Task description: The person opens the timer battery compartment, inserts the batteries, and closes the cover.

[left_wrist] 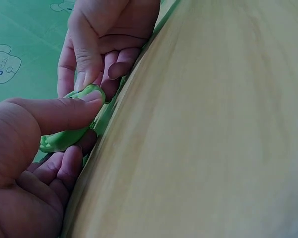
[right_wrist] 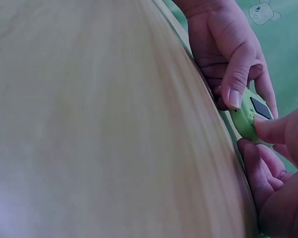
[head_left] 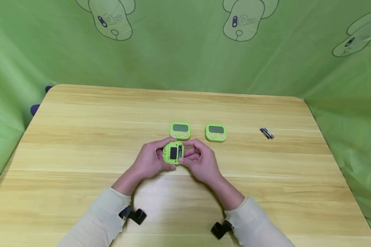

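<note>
Holding a green timer (head_left: pixel 173 153) between them, the left hand (head_left: pixel 149 160) and the right hand (head_left: pixel 201 161) both grip it with curled fingers just above the wooden table (head_left: pixel 80 137), its back side facing up. Two more timers (head_left: pixel 180 131) lie just behind, and two batteries (head_left: pixel 266 133) lie well apart to the right.

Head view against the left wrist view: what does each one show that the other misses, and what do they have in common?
Only the head view shows the two other green timers lying face up behind the hands, the pair of batteries off to the right, and the dark open back of the held timer. Only the left wrist view shows the left thumb lying along that timer's rim from close up. Both show the left hand and the right hand gripping the timer over the wooden table.
</note>
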`<control>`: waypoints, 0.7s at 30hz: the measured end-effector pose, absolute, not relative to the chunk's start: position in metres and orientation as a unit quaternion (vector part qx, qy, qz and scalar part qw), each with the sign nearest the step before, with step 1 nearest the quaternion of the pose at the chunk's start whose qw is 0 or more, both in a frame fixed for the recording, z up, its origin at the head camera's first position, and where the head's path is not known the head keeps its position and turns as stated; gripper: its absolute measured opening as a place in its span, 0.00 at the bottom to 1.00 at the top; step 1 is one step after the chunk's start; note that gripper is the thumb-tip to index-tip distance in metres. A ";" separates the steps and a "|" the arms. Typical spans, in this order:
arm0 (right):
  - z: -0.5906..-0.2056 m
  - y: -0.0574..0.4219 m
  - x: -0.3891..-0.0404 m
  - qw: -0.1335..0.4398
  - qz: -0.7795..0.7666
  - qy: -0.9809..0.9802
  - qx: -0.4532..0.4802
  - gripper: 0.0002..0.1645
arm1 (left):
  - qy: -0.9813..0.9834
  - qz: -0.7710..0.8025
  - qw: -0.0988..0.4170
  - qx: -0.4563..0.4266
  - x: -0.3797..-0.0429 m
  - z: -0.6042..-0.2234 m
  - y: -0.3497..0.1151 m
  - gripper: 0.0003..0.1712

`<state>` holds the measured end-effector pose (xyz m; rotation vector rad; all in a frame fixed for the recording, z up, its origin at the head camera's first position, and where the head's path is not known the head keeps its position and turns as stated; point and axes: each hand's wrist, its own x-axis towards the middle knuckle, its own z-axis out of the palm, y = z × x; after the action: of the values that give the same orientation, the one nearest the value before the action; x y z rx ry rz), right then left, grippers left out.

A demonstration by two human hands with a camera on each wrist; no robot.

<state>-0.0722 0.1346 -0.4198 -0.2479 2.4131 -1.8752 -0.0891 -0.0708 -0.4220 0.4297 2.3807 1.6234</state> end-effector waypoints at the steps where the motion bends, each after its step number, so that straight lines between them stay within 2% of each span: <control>1: -0.420 0.134 -0.072 0.034 -0.612 0.786 -0.078 0.28 | 0.812 0.553 0.114 0.146 -0.089 -0.422 -0.071 0.51; 10: -0.415 0.133 -0.072 0.042 -0.604 0.794 -0.050 0.28 | 0.818 0.543 0.116 0.148 -0.090 -0.422 -0.070 0.50; 16: -0.408 0.138 -0.070 0.060 -0.590 0.804 -0.057 0.32 | 0.818 0.545 0.119 0.141 -0.091 -0.422 -0.070 0.50; 21: -0.402 0.143 -0.067 0.052 -0.579 0.811 -0.065 0.33 | 0.816 0.550 0.116 0.139 -0.091 -0.422 -0.071 0.50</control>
<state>-0.0674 0.1434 -0.4024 -0.1987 2.4650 -1.7621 -0.0905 -0.0708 -0.4220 0.4071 2.3883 1.6094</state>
